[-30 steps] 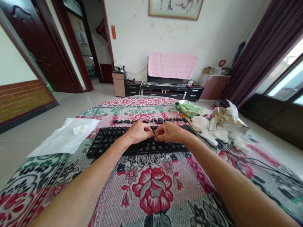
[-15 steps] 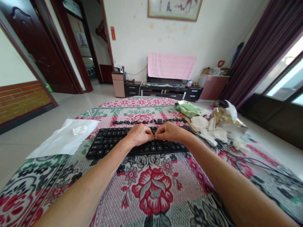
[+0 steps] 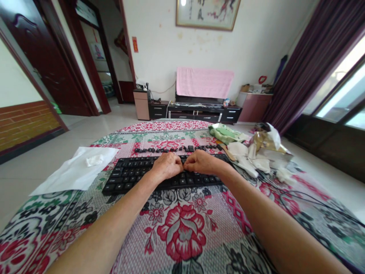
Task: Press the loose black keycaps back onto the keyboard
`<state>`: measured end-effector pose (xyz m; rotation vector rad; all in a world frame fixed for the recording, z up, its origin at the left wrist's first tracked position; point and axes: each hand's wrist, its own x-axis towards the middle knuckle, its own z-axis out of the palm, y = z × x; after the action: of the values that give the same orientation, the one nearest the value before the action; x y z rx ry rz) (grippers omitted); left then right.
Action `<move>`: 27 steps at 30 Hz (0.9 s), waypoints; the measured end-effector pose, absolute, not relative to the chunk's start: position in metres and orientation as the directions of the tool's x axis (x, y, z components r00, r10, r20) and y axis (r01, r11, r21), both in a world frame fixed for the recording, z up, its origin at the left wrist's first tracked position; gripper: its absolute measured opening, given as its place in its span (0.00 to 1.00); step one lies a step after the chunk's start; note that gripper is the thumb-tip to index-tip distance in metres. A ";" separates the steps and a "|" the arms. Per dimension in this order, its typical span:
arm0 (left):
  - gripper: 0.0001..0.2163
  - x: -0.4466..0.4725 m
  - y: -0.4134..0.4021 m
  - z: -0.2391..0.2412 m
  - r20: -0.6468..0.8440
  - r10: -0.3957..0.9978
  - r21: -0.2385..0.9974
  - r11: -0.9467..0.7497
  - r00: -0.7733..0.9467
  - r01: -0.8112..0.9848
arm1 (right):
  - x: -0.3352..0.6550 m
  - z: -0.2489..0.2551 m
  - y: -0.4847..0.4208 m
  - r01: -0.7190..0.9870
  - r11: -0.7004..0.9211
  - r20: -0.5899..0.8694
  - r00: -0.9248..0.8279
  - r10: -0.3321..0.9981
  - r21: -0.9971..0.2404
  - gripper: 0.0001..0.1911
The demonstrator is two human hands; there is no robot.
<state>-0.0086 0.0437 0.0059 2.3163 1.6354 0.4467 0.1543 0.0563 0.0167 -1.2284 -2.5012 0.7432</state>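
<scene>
A: Position of the black keyboard [image 3: 127, 176]?

B: Flat on the floral tablecloth [image 3: 182, 232], crosswise beneath left hand [image 3: 167, 166] and right hand [image 3: 200, 162]. Just beyond the far edge, a rough row of loose black keycaps [image 3: 191, 148]. Off to the left, crumpled white tissue [image 3: 95, 160] on a white sheet [image 3: 67, 177].

A: Fingers?

B: Left: thumb and fingertips drawn in narrow, down at mid-keyboard. Right: likewise narrow, tips just beside those of the left, perhaps touching. Full closure, or a keycap between the tips: cannot tell; too small, partly hidden.

A: Handling, by estimate?

B: Keyboard: probably light for its length, stiff plastic, smooth. Best held by the two short ends, clear of the keys. Keycaps: very light, hard, easily flicked away; best pinched by opposite side walls. Clips underneath likely fragile under twisting; straight pressure preferable.

A: Brands, labels, writing?

B: Pale legends on the seated keys, too small to read. No brand legible. On the far wall, a red paper strip [image 3: 135, 44], characters unreadable. Higher up, dark brush-like marks in the framed picture [image 3: 207, 13]; also unreadable.
</scene>
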 end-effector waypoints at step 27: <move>0.10 -0.016 0.040 0.007 0.130 0.874 0.439 -0.474 0.467 0.763 | 0.185 0.016 0.074 0.757 0.418 0.190 -0.375 0.907 -0.502 0.15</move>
<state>-0.0165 0.0396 0.0074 2.4003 1.3891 0.4886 0.1847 0.0742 0.0165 -1.4153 -2.2414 0.4641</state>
